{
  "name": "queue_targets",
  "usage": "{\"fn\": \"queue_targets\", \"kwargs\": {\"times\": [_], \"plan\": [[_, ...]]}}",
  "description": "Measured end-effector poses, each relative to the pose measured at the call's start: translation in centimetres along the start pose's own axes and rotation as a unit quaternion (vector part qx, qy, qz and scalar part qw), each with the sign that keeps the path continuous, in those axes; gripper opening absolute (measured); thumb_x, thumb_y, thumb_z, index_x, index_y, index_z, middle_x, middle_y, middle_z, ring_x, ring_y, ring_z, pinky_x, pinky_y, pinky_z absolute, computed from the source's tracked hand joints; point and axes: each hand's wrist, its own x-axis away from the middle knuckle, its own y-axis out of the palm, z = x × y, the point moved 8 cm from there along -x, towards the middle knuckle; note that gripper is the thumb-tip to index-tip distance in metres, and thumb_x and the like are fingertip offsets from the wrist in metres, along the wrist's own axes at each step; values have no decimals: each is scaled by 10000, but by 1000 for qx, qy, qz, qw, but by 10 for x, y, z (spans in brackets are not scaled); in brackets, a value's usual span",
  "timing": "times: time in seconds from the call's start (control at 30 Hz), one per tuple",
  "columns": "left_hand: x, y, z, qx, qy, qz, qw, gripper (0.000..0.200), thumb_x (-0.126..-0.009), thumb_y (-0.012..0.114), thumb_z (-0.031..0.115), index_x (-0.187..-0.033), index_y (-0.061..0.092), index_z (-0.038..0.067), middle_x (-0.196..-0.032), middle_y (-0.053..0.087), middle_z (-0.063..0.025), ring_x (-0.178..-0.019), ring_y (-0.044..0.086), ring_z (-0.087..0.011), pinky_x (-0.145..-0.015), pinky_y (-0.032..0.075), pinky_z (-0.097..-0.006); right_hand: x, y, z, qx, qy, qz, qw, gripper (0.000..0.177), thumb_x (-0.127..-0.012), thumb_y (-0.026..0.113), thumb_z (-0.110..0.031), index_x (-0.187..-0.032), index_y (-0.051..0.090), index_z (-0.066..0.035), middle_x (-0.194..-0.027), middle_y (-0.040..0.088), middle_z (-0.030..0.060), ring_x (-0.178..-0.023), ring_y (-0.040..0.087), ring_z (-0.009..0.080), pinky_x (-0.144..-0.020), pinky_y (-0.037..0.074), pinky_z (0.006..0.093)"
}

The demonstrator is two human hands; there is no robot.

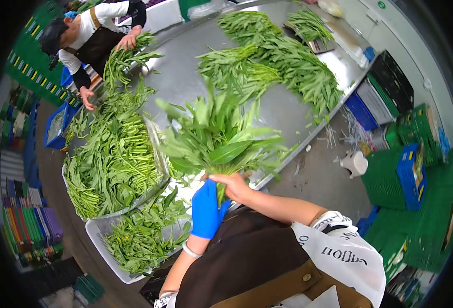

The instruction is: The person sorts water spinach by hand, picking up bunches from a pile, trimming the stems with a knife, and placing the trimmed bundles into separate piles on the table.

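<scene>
A bunch of water spinach (221, 136) stands upright in front of me, leaves spread at the top. My left hand (207, 209), in a blue glove, is closed around the lower stems. My right hand (232, 188), bare, grips the bunch just above and to the right; its fingertips are partly hidden by stems. Left of my hands lies a big heap of water spinach (126, 161) in a clear-lined container. Below that heap, a white basket (95, 237) holds loose leaves and trimmings (144, 233).
Several bunches of greens (293, 66) lie on the metal table (180, 66), some by a small scale (321, 47). Across from me, a co-worker (90, 41) handles greens with both hands. Green crates (385, 182), a blue crate (412, 177) and a white stool (354, 164) stand right.
</scene>
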Motion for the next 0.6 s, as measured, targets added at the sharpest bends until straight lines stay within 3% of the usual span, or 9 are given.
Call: {"fn": "queue_targets", "kwargs": {"times": [0.1, 0.17, 0.23, 0.3, 0.37, 0.4, 0.43, 0.5, 0.6], "plan": [[14, 7, -34, 251, -153, 105, 950, 388, -809, 683, 110, -1145, 574, -49, -1089, 638, -176, -968, 623, -271, -887, 472, -359, -6, -29, -36, 7, 38, 3, 999, 238, -836, 636, -48, -1057, 641, 41, -994, 677, 102, -887, 643, 179, -825, 501, 307], [12, 17, -65, 405, -309, 158, 846, 250, -926, 554, 135, -1147, 598, 25, -1119, 639, -94, -1019, 601, -236, -936, 446, -347, -6, -33, -61, 28, 44, -71, 996, 251, -828, 639, -37, -1065, 622, 44, -993, 675, 100, -902, 639, 183, -830, 501, 313], [4, 56, -97, 638, -351, 170, 663, 355, -984, 460, 288, -1255, 530, 70, -1226, 588, -83, -1105, 560, -240, -986, 416, -374, -2, -44, -77, 83, 30, -78, 993, 268, -817, 647, -28, -1075, 613, 40, -988, 674, 101, -899, 638, 183, -835, 499, 311], [-40, 68, -68, 839, -350, 136, 395, 517, -968, 416, 463, -1315, 463, 83, -1317, 517, -94, -1204, 485, -256, -1032, 376, -428, -8, -53, -92, 176, -11, -123, 977, 287, -809, 654, -13, -1091, 609, 21, -1030, 664, 102, -944, 626, 183, -857, 490, 313], [-58, 71, -64, 880, -299, 137, 344, 497, -971, 407, 452, -1293, 478, 80, -1291, 531, -101, -1201, 485, -261, -1055, 356, -440, -22, -93, -77, 237, -11, -119, 964, 329, -796, 682, -41, -1115, 608, -9, -1092, 646, 95, -996, 607, 179, -871, 479, 323], [-61, 69, -72, 761, -237, 81, 598, 481, -965, 412, 445, -1278, 485, 87, -1296, 526, -96, -1190, 494, -271, -1038, 380, -449, -13, -65, -116, 418, -175, -179, 873, 351, -805, 692, -109, -1134, 604, -28, -1133, 629, 88, -1034, 588, 178, -830, 490, 353], [-58, 71, -73, 746, -243, 78, 616, 479, -965, 412, 443, -1275, 487, 86, -1290, 529, -96, -1184, 497, -272, -1034, 383, -448, -15, -66, -119, 469, -195, -177, 843, 363, -817, 677, -130, -1154, 592, -25, -1071, 641, 90, -974, 605, 180, -775, 501, 360], [-52, 79, -70, 787, -283, 93, 540, 473, -966, 412, 440, -1269, 491, 84, -1277, 535, -96, -1171, 504, -272, -1027, 389, -446, -17, -73, -119, 526, -213, -179, 803, 369, -834, 655, -155, -1171, 580, -25, -975, 650, 91, -870, 616, 175, -687, 502, 354], [-53, 88, -62, 826, -314, 114, 454, 466, -968, 413, 434, -1260, 498, 81, -1259, 544, -96, -1153, 514, -274, -1016, 397, -443, -28, -100, -107, 438, -127, -201, 867, 348, -845, 638, -167, -1159, 581, -31, -877, 641, 87, -738, 599, 156, -588, 474, 317]]}}
